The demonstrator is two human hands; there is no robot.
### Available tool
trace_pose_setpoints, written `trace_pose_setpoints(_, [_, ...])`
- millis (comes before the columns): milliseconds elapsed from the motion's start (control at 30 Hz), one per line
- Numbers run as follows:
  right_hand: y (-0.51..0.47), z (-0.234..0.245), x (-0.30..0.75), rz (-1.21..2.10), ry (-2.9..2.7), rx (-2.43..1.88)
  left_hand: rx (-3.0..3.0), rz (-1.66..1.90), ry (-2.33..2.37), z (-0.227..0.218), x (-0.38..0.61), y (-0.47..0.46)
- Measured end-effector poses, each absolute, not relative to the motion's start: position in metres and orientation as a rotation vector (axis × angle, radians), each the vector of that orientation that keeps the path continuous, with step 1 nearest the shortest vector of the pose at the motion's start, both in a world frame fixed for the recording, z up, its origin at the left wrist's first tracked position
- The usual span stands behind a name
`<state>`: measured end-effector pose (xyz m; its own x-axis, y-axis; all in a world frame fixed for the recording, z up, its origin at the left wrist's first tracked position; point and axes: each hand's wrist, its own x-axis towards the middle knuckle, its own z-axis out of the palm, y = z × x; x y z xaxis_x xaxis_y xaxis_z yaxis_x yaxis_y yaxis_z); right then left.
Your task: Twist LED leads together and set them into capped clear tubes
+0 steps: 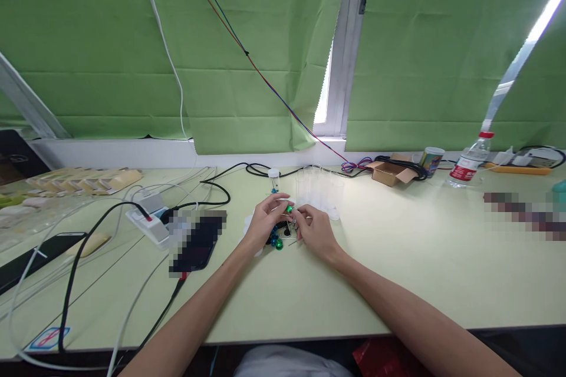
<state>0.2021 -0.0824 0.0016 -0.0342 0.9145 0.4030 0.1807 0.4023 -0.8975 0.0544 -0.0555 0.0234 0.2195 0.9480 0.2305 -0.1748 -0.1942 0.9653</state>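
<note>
A small shiny green ball (289,209) is pinched in the fingertips of my left hand (266,222). My right hand (317,234) meets it from the other side, fingers closed together close to the ball; what they hold is too small to make out. Below the hands, a second green ball (279,244) lies on the table among small blue balls (273,240) and thin dark and metallic pieces. Just behind stand several clear plastic tubes (319,191). A clear vial with a white cap (273,173) is upright beyond my left hand.
On the left are a phone (197,244), a white power strip (148,225) and trailing cables. At the back right stand a small cardboard box (389,172), a patterned can (431,160) and a water bottle (469,164). Green blinds (247,100) hang behind the table (398,247).
</note>
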Motion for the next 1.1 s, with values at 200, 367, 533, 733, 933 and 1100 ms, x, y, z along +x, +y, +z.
trace_pose_setpoints(200, [-0.0789,0.0015,0.2042,0.756,-1.36,-1.045,1.347,1.37,0.819,0.0265,0.0533,-0.0554])
trace_pose_setpoints(367, [-0.0806,0.0042,0.2041,0.778,-1.349,-1.011,1.37,1.288,0.86,0.0227,0.053,-0.0532])
trace_pose_setpoints(533, [-0.0834,0.0042,0.2022,0.821,-1.416,-0.978,1.359,1.123,0.879,0.02,0.0552,-0.0535])
trace_pose_setpoints(733, [-0.0844,0.0036,0.2015,0.849,-1.482,-0.957,1.355,1.046,0.908,0.0243,0.0565,-0.0564])
trace_pose_setpoints(933, [-0.0846,0.0062,0.2021,0.818,-1.498,-0.973,1.365,1.006,0.906,0.0243,0.0551,-0.0569])
trace_pose_setpoints(1100, [-0.0846,0.0054,0.2029,0.833,-1.526,-0.973,1.368,0.982,0.893,0.0213,0.0521,-0.0541])
